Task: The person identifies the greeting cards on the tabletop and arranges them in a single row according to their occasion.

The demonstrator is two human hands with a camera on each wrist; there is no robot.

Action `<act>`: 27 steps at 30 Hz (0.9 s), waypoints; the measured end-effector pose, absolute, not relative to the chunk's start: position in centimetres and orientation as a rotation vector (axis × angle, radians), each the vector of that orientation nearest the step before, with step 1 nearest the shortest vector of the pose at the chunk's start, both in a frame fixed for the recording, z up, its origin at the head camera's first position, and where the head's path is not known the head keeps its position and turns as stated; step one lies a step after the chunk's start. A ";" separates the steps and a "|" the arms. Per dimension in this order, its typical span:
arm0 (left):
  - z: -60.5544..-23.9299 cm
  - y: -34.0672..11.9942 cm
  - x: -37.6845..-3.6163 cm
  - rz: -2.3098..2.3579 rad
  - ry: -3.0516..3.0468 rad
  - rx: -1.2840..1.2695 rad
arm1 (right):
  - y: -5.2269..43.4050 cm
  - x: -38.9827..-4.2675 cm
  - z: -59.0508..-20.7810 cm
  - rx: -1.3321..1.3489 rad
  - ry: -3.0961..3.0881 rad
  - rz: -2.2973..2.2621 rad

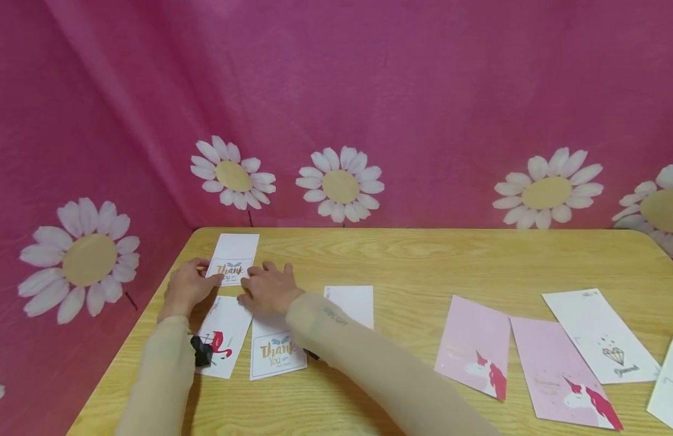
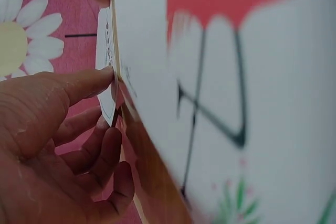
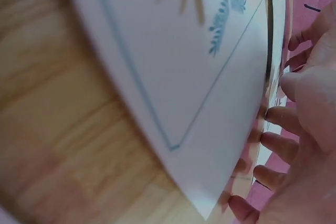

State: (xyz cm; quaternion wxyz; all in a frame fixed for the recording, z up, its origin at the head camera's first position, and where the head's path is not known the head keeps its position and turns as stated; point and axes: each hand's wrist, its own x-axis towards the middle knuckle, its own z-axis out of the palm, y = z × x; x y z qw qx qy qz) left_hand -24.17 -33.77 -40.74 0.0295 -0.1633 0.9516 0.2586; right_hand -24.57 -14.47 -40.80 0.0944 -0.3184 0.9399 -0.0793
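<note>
Sleeved forearms lead to your left hand (image 1: 185, 287) and right hand (image 1: 268, 287), fingers relaxed and flat on 1 "Thank You" card (image 1: 233, 259) near the desk's (image 1: 423, 254) far-left corner: light, thin, bendable, likely slick; lift by its edges.
</note>
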 end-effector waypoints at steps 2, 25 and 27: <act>-40.7 -34.2 -24.2 0.787 2.941 -0.493 | -14.6 -24.6 -40.7 -0.939 2.769 -0.258; -40.3 -35.8 -25.0 0.744 2.923 -0.467 | -16.2 -25.2 -40.7 -0.889 2.725 -0.109; -40.3 -35.8 -25.1 0.726 2.938 -0.454 | -16.2 -25.3 -40.7 -0.885 2.726 -0.111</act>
